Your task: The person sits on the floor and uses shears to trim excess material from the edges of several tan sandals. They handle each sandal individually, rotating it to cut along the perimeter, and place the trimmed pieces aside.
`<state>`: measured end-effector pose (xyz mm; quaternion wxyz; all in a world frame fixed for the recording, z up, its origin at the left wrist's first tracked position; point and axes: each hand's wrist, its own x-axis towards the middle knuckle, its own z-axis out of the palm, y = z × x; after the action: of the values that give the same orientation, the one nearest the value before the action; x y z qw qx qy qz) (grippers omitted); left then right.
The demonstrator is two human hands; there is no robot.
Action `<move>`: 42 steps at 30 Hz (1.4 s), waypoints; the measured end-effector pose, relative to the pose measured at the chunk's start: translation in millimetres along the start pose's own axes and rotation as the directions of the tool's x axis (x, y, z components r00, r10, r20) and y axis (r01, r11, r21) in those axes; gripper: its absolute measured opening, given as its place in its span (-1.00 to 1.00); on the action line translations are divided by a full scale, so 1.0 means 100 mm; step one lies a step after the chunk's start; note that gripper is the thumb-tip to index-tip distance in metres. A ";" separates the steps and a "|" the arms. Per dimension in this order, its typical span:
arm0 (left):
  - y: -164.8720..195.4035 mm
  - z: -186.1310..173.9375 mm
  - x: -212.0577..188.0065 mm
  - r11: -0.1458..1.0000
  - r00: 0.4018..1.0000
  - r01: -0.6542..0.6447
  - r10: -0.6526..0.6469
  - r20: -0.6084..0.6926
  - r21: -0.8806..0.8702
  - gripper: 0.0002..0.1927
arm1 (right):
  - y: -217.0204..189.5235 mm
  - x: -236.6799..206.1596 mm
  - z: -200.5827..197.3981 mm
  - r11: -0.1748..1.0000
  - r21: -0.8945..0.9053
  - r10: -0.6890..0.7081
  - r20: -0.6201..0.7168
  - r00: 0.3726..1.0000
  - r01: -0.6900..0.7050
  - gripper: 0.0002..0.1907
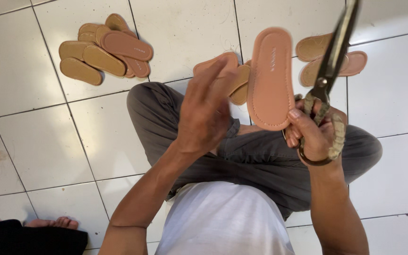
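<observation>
Bright, even light, source unclear. Soft sheen on white floor tiles [34, 141], no hard glare. Faint shadows under soles. Left hand [204, 111] and scissors [334, 52] motion-blurred; wide-angle bends tile lines toward edges.

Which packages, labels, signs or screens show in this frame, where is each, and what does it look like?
No packages, signs or screens.
Insole stamp: a small pale printed mark running lengthwise on the upper part of the pink insole, held upright by the right hand together with the scissors.
Second stamp: a faint small mark on the top pink insole of the left pile on the white tiled floor.
</observation>
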<state>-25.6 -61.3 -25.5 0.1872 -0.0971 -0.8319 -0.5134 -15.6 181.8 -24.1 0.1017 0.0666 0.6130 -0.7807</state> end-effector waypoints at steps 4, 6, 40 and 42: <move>0.12 0.06 0.07 0.987 0.945 0.115 -0.073 0.317 -0.113 -0.72 | -0.01 0.03 0.01 0.948 0.275 0.138 0.096 0.986 -0.160 -0.78; 0.14 0.07 0.09 0.903 0.867 0.362 -0.236 0.439 -0.231 -0.68 | -0.04 0.03 0.03 0.967 -0.247 -0.072 -0.047 0.996 0.058 -0.72; 0.01 0.01 0.03 0.613 0.811 0.583 -0.396 0.431 -0.534 -0.62 | 0.03 -0.27 -0.46 0.977 -0.074 0.213 0.337 0.917 -0.200 -0.22; -0.02 -0.02 0.04 0.608 0.817 0.574 -0.382 0.432 -0.548 -0.63 | 0.08 -0.41 -0.55 0.963 -0.176 0.261 0.441 0.859 -0.202 0.03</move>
<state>-30.0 -64.4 -24.5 -0.1207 0.0023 -0.6089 -0.7840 25.0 236.7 -35.3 0.3411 -0.0533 0.6058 -0.7168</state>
